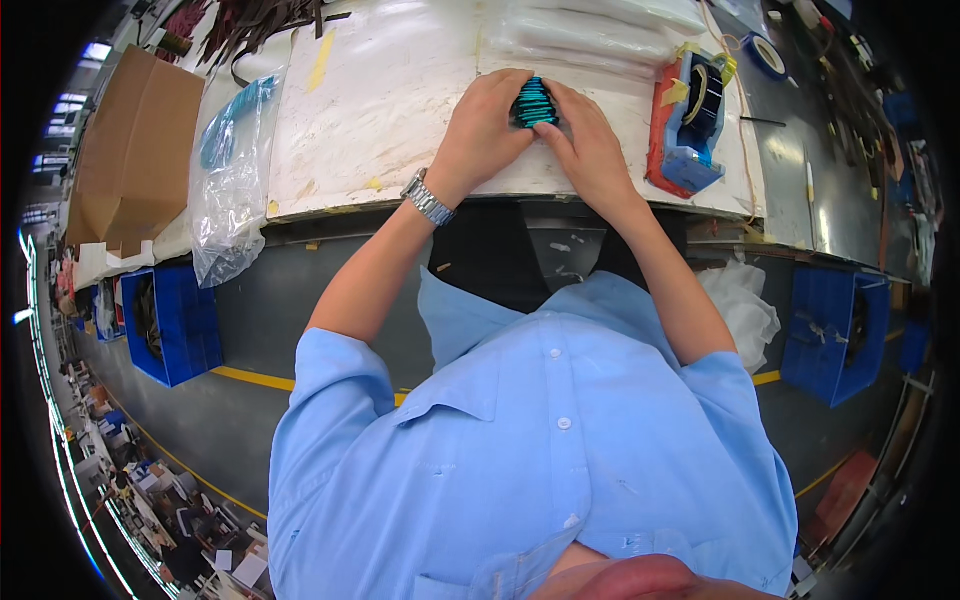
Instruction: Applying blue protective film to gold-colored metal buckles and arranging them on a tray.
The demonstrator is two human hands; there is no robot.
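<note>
Holds a small bundle of layered teal pieces [536,104] between left hand [487,125] and right hand [592,145], out over the white worktop [370,130] and back from its near edge. Curves the left hand partly closed about the left side of the bundle, fingers bent toward the far end, thumb low at the near end. Brings the right hand in from the opposite side, also half curled, fingers along the right flank and thumb tip against the near end. Shows nothing else in either of the 2 hands. Cannot tell the firmness of the grip or the count of pieces, with so much behind the fingers; cannot tell, either, whether resting on the worktop or lifted just clear of it. Wears a metal watch [430,198] on the left wrist.

Judging by the 2-handed hold and slightly uneven edges, seems to be gathering and evening up the pieces into 1 compact bundle. Probably calls next for gentle, matched pressure from both sides, with both thumbs steadying the near end; risks fanning out or slipping loose under a lopsided squeeze.

To the right of the right hand, a blue-and-red tape dispenser [690,150]. Well to the left, a clear plastic bag [228,215] with teal material [228,125] inside, draped over the near edge; beyond, a brown cardboard box [140,145].
</note>
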